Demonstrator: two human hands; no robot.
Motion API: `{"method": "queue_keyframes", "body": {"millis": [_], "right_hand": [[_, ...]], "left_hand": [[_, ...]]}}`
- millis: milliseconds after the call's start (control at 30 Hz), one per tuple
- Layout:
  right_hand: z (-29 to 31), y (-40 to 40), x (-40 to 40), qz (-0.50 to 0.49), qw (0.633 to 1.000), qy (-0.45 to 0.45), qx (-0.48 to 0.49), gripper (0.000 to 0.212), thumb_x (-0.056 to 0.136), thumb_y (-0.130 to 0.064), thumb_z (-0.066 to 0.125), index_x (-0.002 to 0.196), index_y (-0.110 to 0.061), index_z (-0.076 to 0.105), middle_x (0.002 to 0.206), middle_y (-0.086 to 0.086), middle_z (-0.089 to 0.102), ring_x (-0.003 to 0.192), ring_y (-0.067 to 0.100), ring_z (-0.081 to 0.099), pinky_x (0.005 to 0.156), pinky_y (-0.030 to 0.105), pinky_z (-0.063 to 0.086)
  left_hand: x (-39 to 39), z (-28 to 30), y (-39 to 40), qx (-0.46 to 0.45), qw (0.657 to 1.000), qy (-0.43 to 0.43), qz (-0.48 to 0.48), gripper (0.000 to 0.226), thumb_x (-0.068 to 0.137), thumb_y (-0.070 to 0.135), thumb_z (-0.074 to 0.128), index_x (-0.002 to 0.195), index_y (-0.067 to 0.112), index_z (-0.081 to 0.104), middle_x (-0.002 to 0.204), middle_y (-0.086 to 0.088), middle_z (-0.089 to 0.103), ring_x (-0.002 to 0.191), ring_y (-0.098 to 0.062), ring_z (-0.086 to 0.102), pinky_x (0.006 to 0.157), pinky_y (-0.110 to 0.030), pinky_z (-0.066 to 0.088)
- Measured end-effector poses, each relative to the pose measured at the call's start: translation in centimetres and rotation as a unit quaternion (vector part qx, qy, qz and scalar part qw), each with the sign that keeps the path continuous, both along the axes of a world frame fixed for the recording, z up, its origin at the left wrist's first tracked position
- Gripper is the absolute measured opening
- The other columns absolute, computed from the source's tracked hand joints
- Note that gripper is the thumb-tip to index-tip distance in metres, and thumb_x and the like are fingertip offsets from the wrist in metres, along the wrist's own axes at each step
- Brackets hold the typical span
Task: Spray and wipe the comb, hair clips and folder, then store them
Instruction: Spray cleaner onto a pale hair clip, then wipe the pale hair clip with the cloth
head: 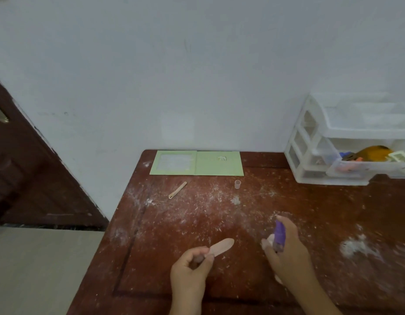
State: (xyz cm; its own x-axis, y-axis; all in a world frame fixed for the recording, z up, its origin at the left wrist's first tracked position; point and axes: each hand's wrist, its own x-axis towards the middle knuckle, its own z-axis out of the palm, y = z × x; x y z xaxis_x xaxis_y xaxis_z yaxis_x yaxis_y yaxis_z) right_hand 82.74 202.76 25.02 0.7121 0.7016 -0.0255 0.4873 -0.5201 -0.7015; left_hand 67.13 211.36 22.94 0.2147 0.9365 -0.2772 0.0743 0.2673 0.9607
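Note:
My left hand (189, 267) pinches one end of a pale pink hair clip (222, 246), whose flat blade points up and to the right over the table. My right hand (287, 248) grips a small purple spray bottle (279, 235), nozzle toward the clip, with a bit of white cloth (268, 241) showing under the fingers. A second slim pink hair clip (177, 190) lies on the wooden table (219, 214) farther back. The open green folder (197, 163) lies flat against the wall. No comb is in sight.
A small clear cap (237, 184) stands right of the folder. A white plastic drawer unit (347, 142) sits at the back right, its lower drawer pulled out and holding small items. White dust covers the table. A dark door (26, 173) is at left.

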Motion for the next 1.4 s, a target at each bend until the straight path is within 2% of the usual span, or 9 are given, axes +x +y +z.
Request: {"method": "queue_keyframes", "body": {"millis": [167,333,533,667,767,933,1133,1267,1400], "right_hand": [[-0.2,-4.2,5.7,-0.177,0.981,-0.006,0.077,0.066,0.083,-0.004,0.062,0.139,-0.009,0.028,0.116,0.025,0.055,0.092,0.035,0.059,0.077,0.037,0.043],[-2.9,-8.2,9.5,-0.299,0.950,0.037,0.080,0.060,0.082,-0.005,0.064,0.134,-0.007,0.035,0.117,0.028,0.056,0.101,0.041,0.056,0.089,0.044,0.042],[-4.6,-9.8,9.7,-0.336,0.938,0.036,0.076,0.075,0.072,-0.018,0.075,0.133,-0.002,0.034,0.124,0.027,0.049,0.112,0.041,0.048,0.100,0.048,0.038],[-4.2,-9.0,7.3,-0.184,0.928,-0.255,0.199,0.046,0.083,-0.040,0.053,0.105,0.000,0.046,0.108,0.023,0.052,0.107,0.033,0.044,0.106,0.025,0.027],[-4.9,-5.1,4.8,-0.010,0.942,-0.291,0.167,0.038,0.087,-0.040,0.046,0.097,-0.006,0.057,0.097,0.015,0.062,0.101,0.026,0.049,0.094,0.029,0.042],[-7.2,-1.0,4.8,0.080,0.966,-0.184,-0.165,0.036,0.091,-0.030,0.049,0.125,-0.021,0.046,0.120,0.001,0.050,0.109,0.020,0.049,0.087,0.031,0.039],[-4.2,-3.8,5.0,0.135,0.986,0.000,0.098,0.033,0.082,-0.023,0.052,0.114,-0.020,0.061,0.106,-0.012,0.055,0.098,0.004,0.050,0.077,0.004,0.034],[-3.1,-4.7,2.9,0.324,0.929,-0.109,0.142,0.034,0.078,-0.030,0.049,0.110,-0.024,0.061,0.106,-0.021,0.053,0.103,-0.011,0.037,0.091,0.003,0.028],[-3.1,-5.0,2.4,0.304,0.934,-0.135,0.127,0.039,0.076,-0.031,0.043,0.110,-0.021,0.060,0.103,-0.016,0.053,0.094,-0.004,0.043,0.080,0.003,0.034]], "left_hand": [[1.1,-0.1,0.1,-0.100,0.993,-0.057,-0.004,0.020,0.076,-0.011,0.063,0.069,0.008,0.066,0.071,-0.007,0.061,0.070,-0.018,0.052,0.064,-0.022,0.042],[2.3,-1.6,-0.7,-0.121,0.992,-0.027,-0.037,0.014,0.074,-0.008,0.067,0.072,0.007,0.068,0.080,-0.016,0.067,0.077,-0.027,0.059,0.077,-0.031,0.047],[3.8,-1.9,-2.1,-0.127,0.991,0.002,-0.041,0.010,0.075,-0.007,0.066,0.074,0.003,0.068,0.070,-0.012,0.062,0.070,-0.020,0.052,0.063,-0.023,0.042],[4.3,-1.7,-2.9,-0.178,0.983,-0.035,-0.037,0.016,0.078,-0.012,0.059,0.072,0.002,0.065,0.072,-0.014,0.066,0.078,-0.025,0.058,0.074,-0.025,0.045],[4.8,-1.5,-3.9,-0.200,0.978,-0.045,-0.031,0.017,0.077,-0.015,0.058,0.071,0.001,0.063,0.054,-0.004,0.070,0.076,-0.025,0.059,0.072,-0.024,0.046],[4.6,-1.2,-4.9,-0.220,0.974,-0.056,0.003,0.017,0.076,-0.017,0.058,0.070,-0.001,0.062,0.050,-0.004,0.068,0.070,-0.023,0.059,0.053,-0.014,0.053],[4.7,-1.0,-5.6,-0.195,0.978,-0.055,0.039,0.025,0.073,-0.017,0.061,0.058,0.003,0.067,0.053,-0.008,0.069,0.068,-0.025,0.060,0.058,-0.021,0.052],[5.8,0.9,-6.9,-0.167,0.980,-0.105,-0.016,0.020,0.073,-0.018,0.057,0.064,-0.002,0.065,0.054,-0.011,0.069,0.053,-0.019,0.065,0.047,-0.016,0.053],[6.3,2.4,-7.9,-0.160,0.977,-0.137,-0.039,0.026,0.072,-0.020,0.056,0.057,-0.002,0.066,0.054,-0.014,0.068,0.049,-0.018,0.066,0.045,-0.019,0.053]]}}
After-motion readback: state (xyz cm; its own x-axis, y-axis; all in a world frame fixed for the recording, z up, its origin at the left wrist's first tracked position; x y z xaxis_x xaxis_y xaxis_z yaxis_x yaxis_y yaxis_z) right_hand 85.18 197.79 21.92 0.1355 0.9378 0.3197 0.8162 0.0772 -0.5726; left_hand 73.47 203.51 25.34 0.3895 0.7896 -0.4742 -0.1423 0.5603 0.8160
